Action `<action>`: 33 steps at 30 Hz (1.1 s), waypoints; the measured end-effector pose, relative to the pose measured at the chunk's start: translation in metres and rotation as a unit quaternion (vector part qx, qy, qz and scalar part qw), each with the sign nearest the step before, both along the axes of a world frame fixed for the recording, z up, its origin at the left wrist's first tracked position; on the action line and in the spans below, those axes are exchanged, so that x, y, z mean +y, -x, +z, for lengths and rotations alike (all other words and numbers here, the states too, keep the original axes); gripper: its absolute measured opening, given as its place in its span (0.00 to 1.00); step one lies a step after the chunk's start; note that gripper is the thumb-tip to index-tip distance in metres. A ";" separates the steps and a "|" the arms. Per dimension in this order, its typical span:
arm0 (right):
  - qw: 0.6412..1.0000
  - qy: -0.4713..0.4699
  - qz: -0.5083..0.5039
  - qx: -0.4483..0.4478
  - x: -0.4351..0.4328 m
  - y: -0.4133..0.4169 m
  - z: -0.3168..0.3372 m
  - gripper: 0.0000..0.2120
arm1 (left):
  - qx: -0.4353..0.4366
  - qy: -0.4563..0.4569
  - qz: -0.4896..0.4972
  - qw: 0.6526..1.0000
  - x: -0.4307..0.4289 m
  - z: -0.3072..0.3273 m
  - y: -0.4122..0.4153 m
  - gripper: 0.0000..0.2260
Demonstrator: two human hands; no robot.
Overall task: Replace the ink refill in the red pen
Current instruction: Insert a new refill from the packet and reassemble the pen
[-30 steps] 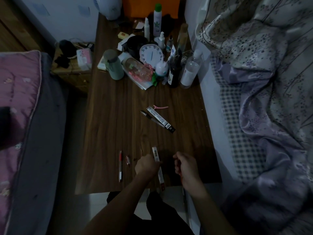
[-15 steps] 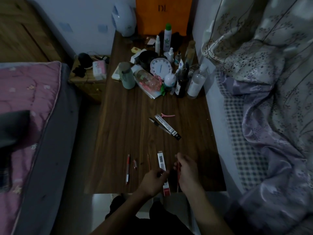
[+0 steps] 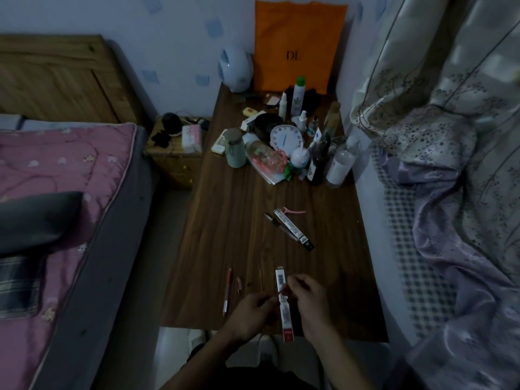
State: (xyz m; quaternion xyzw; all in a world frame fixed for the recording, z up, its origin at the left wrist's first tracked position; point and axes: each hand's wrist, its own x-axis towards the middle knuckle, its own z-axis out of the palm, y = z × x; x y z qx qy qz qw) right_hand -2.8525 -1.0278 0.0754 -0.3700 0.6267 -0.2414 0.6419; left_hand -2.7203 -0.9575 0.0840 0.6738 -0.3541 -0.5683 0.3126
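Observation:
The red pen's barrel (image 3: pixel 227 291) lies on the wooden table (image 3: pixel 225 220) near its front edge. Beside it are a small loose pen part (image 3: pixel 239 284) and a thin bare refill (image 3: pixel 261 280). A white and red refill box (image 3: pixel 284 313) lies lengthwise between my hands. My left hand (image 3: pixel 251 313) and my right hand (image 3: pixel 308 296) meet just above that box. Both pinch a thin ink refill (image 3: pixel 282 289) at their fingertips; most of it is hidden by my fingers.
Farther back lie a dark pen (image 3: pixel 270 218), a black and white refill box (image 3: pixel 294 230) and a pink hair clip (image 3: pixel 295 211). Bottles, a white clock (image 3: pixel 284 139) and an orange bag (image 3: pixel 295 46) crowd the far end. Beds flank the table.
My hands have come together over the refill box. The refill that my right hand held upright is now tilted towards my left fingers. The view has tilted up.

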 end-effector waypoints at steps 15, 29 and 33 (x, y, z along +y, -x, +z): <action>0.991 0.005 0.131 -0.026 0.010 -0.005 0.011 0.07 | -0.171 0.063 -0.080 0.980 0.011 0.013 -0.016 0.11; 0.973 0.049 0.222 0.029 0.014 0.005 -0.017 0.08 | -0.226 0.075 -0.170 0.956 0.018 -0.009 -0.020 0.16; 0.974 0.058 0.218 0.030 0.011 0.008 -0.019 0.08 | -0.176 0.047 -0.164 0.970 0.013 -0.009 -0.019 0.15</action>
